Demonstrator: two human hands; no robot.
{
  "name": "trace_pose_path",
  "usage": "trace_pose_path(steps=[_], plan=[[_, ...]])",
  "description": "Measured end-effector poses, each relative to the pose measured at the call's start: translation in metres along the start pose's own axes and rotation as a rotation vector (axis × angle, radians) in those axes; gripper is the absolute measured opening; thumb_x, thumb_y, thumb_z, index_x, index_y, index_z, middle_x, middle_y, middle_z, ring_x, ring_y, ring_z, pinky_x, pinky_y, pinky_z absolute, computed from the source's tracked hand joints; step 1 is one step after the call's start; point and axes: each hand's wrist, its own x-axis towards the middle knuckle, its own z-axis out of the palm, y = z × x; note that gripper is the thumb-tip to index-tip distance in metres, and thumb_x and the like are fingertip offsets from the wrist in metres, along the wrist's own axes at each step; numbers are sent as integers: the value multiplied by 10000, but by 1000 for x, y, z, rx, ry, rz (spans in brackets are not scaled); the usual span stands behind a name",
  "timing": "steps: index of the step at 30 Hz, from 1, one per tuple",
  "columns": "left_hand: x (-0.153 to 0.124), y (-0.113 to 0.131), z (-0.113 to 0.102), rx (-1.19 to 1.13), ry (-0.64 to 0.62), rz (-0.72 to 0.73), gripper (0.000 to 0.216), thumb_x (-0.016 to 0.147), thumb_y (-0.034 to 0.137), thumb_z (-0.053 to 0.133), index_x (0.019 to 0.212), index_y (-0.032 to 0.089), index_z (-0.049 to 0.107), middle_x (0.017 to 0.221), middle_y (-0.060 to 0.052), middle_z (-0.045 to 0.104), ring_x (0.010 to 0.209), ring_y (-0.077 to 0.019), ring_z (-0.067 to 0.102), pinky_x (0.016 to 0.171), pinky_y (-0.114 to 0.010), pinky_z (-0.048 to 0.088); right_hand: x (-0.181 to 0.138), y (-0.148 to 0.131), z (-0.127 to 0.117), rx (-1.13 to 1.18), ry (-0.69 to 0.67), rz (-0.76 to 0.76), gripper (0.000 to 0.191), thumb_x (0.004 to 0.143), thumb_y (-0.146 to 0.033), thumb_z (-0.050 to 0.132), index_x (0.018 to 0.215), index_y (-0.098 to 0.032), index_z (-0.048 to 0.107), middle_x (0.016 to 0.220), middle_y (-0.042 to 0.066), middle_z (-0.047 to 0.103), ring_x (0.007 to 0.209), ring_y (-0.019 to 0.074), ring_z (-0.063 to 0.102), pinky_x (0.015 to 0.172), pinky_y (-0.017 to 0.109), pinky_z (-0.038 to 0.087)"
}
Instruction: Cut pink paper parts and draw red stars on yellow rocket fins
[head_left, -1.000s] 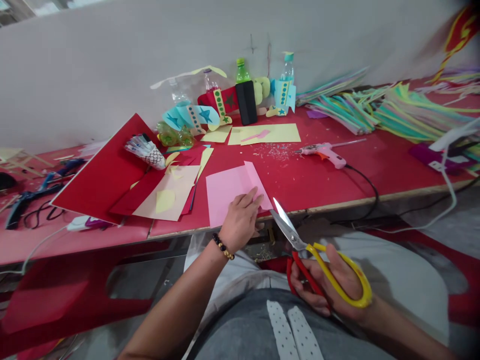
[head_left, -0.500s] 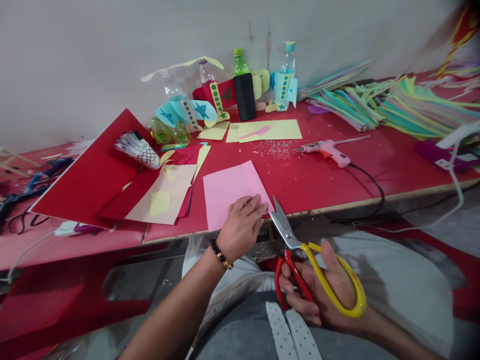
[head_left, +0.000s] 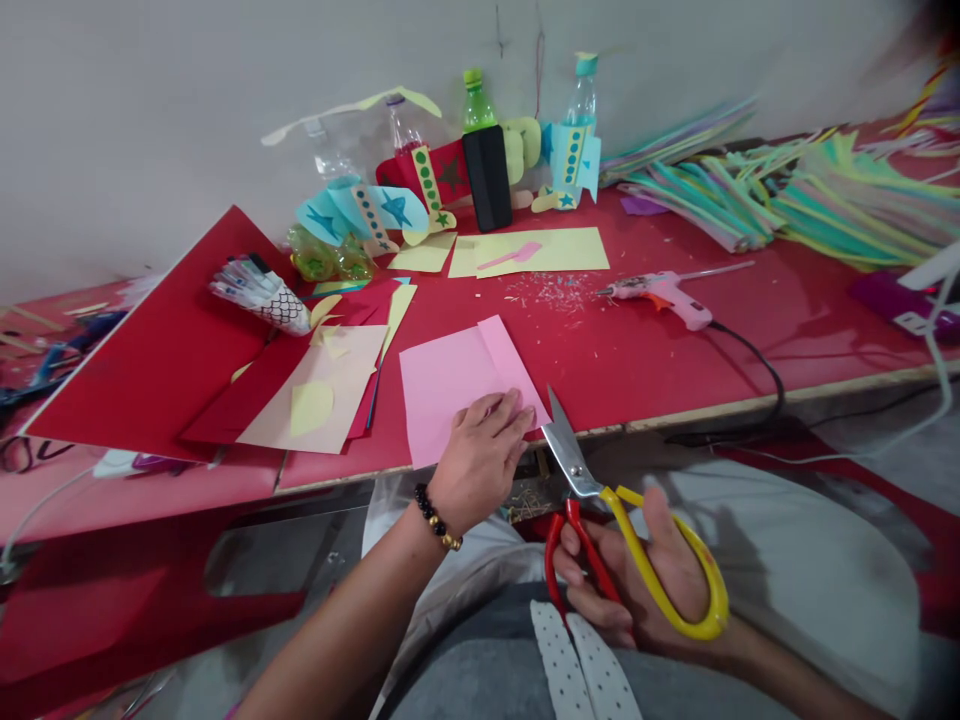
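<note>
While my left hand point(head_left: 484, 460) lies flat, fingers together, on the pink paper point(head_left: 436, 385) at 12 o'clock ahead of me, on the desk point(head_left: 592, 360), my right hand point(head_left: 634, 580) is clamped around the scissors point(head_left: 576, 473) at the pink paper's 5 o'clock, tips just beside its corner. Looks like pressing down the strip point(head_left: 506, 352) running 11-to-5. Done well: square the edges, press evenly along the whole crease, hold blades off the pink paper.

passage between pink paper point(head_left: 442, 375) and glue gun point(head_left: 679, 300), bottles point(head_left: 478, 108) blocking behind
</note>
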Motion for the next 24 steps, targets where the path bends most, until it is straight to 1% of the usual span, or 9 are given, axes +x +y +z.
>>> trace_pose_path(steps=[6, 9, 12, 15, 17, 20, 22, 24], plan=[[0, 1, -2, -1, 5, 0, 380, 960, 213, 458, 1328, 192, 548, 1451, -78, 486, 1264, -276, 411, 994, -492, 416, 0, -4, -1, 16, -11, 13, 901, 675, -936, 218, 944, -184, 635, 880, 49, 540, 452, 55, 375, 390, 207, 300], [1, 1, -3, 7, 1, 5, 383, 954, 198, 461, 1328, 175, 544, 1455, -72, 482, 1267, -275, 407, 997, -481, 415, 3, -8, 0, 20, 25, 16, 902, 680, -933, 214, 945, -181, 635, 873, 51, 543, 451, 59, 383, 395, 211, 307], [1, 1, -3, 8, -6, -5, 389, 953, 206, 467, 1336, 194, 536, 1463, -62, 474, 1275, -275, 406, 1002, -480, 412, 9, -12, 2, -1, 81, 18, 900, 686, -931, 203, 926, -180, 638, 852, 56, 546, 452, 68, 386, 395, 217, 313], [0, 2, -2, 7, -12, -11, 393, 952, 214, 478, 1342, 203, 528, 1467, -57, 470, 1277, -273, 409, 1006, -484, 414, 13, -14, 3, -27, 103, 10, 867, 692, -926, 232, 907, -188, 633, 848, 59, 557, 450, 71, 385, 390, 217, 314], [-2, 2, -3, 2, -24, -7, 399, 950, 217, 488, 1347, 204, 523, 1468, -54, 469, 1282, -271, 408, 1013, -483, 416, 11, -13, 2, -27, 93, 13, 854, 694, -924, 240, 904, -193, 628, 860, 58, 563, 450, 69, 387, 391, 218, 319], [-4, 1, -6, -22, -48, 11, 409, 952, 231, 495, 1360, 216, 513, 1473, -45, 463, 1291, -266, 412, 1030, -477, 415, 6, -8, 0, -29, 39, 14, 866, 698, -922, 229, 923, -189, 631, 895, 63, 568, 444, 56, 387, 392, 213, 318], [-2, -1, -9, -60, -51, 45, 400, 970, 232, 462, 1367, 196, 504, 1440, -55, 502, 1263, -244, 452, 1041, -457, 417, 4, -5, -1, -38, 14, 3, 879, 701, -920, 229, 943, -181, 639, 907, 68, 568, 445, 51, 386, 389, 208, 316], [5, -5, -11, -86, -33, 73, 394, 990, 223, 416, 1369, 152, 495, 1384, -71, 557, 1203, -216, 503, 1046, -420, 423, 2, -3, -1, -45, 16, -7, 882, 702, -917, 240, 948, -173, 645, 905, 74, 567, 450, 54, 393, 386, 210, 320]])
